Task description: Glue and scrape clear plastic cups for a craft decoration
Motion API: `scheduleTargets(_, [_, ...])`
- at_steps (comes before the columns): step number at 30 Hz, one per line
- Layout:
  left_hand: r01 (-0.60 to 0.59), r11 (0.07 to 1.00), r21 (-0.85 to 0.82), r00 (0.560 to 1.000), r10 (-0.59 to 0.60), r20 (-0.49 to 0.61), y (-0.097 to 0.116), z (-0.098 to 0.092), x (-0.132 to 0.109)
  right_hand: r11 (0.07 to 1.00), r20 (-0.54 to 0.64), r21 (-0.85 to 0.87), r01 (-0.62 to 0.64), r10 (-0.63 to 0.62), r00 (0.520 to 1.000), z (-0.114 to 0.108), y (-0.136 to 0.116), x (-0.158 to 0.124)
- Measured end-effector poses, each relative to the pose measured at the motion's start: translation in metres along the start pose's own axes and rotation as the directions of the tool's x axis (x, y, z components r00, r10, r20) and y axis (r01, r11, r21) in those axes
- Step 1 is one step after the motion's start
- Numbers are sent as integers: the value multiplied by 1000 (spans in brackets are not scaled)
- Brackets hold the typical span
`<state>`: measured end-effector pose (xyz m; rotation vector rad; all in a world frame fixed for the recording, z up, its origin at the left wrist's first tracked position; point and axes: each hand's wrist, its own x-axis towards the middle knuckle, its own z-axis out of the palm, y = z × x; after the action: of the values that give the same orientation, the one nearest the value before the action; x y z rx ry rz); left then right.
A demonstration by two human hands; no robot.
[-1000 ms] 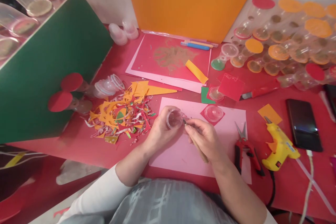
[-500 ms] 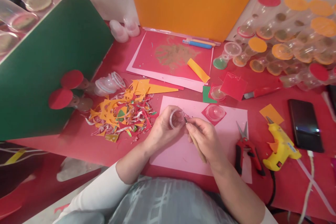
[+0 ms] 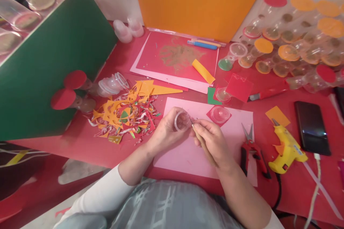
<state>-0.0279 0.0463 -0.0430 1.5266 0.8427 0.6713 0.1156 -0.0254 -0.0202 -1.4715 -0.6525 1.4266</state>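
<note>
My left hand [image 3: 165, 132] is closed round a small clear plastic cup [image 3: 182, 120], held on its side above a pink sheet [image 3: 188, 157]. Fingers of my right hand [image 3: 212, 141] pinch a thin wooden-handled tool [image 3: 203, 144] like a pen. Its tip touches the cup's rim. Just right of the hands, another clear cup [image 3: 220, 113] sits on a red paper square.
Red-handled scissors [image 3: 251, 148], a yellow glue gun [image 3: 286, 148] and a black phone [image 3: 311, 127] lie to the right. A heap of orange and red paper scraps [image 3: 126, 112] lies left. Green board [image 3: 48, 61], orange board [image 3: 199, 0], many capped clear cups [image 3: 295, 46] at back right.
The hands and the cup have stayed almost in place; the tool tip has shifted slightly along the cup's rim. The view has moved a little.
</note>
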Motion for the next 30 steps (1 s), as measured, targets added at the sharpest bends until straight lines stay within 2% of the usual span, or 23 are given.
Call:
scheduleTargets(4, [-5, 999, -44, 1000, 4, -10, 5, -3, 1, 996, 39, 94, 11, -15, 999, -1, 1, 1])
scheduleTargets(7, [16, 997, -70, 999, -18, -28, 6, -6, 1, 994, 31, 101, 32, -36, 999, -2, 3, 0])
scheduleTargets(11, [22, 994, -107, 998, -29, -61, 6, -7, 1, 997, -17, 11, 78, -78, 997, -4, 5, -2])
scheduleTargets(16, [9, 991, -134, 994, -24, -104, 5, -3, 3, 986, -5, -125, 108, -109, 994, -4, 0, -2])
scheduleTargets(22, [28, 1000, -13, 989, -29, -142, 0, 1, 1, 978, 0, -198, 71, -73, 997, -3, 0, 0])
scheduleTargets(30, [10, 998, 61, 994, -3, -111, 1, 1, -1, 982, -24, -187, 30, -35, 999, -2, 1, 0])
